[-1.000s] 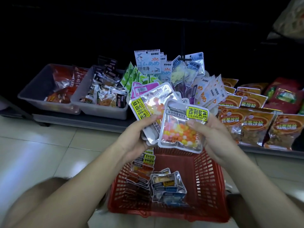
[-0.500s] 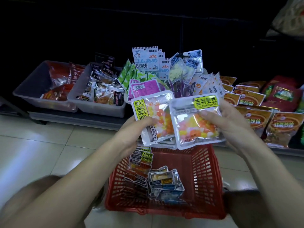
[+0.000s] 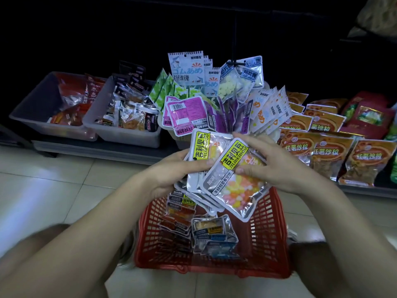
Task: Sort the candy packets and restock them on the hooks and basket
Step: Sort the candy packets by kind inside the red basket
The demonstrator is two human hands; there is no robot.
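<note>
A person crouches over a red plastic mesh basket [image 3: 277, 233] on a pale tiled floor [image 3: 53, 179], facing a low shop shelf.

The left hand [image 3: 171, 171] grips a fanned stack of silver foil candy packets with yellow labels [image 3: 200, 151], thumb across the front. The right hand [image 3: 277, 168] pinches a single silver packet of pink, yellow and orange sweets [image 3: 236, 188], thumb on its face and fingers over its top edge.

Half a second ago this single packet was held apart, level and side by side with the stack. Now it lies tilted across the front of the stack and touches it, with its lower corner hanging above the basket's far edge. The two hands have closed together.

This suggests the packet has been judged a match and is being gathered into the same bunch. Sorting of this kind appears to be under way, and nothing from the bunch is hung yet.

More loose packets [image 3: 212, 235] lie inside the basket, against its left wall and in its middle.

Behind the hands, at the middle of the shelf, white-and-blue card packets [image 3: 187, 69] hang above purple packets [image 3: 184, 112]. Grey plastic tubs [image 3: 38, 108] sit at the shelf's left end, and orange snack bags [image 3: 328, 153] at its right end.
</note>
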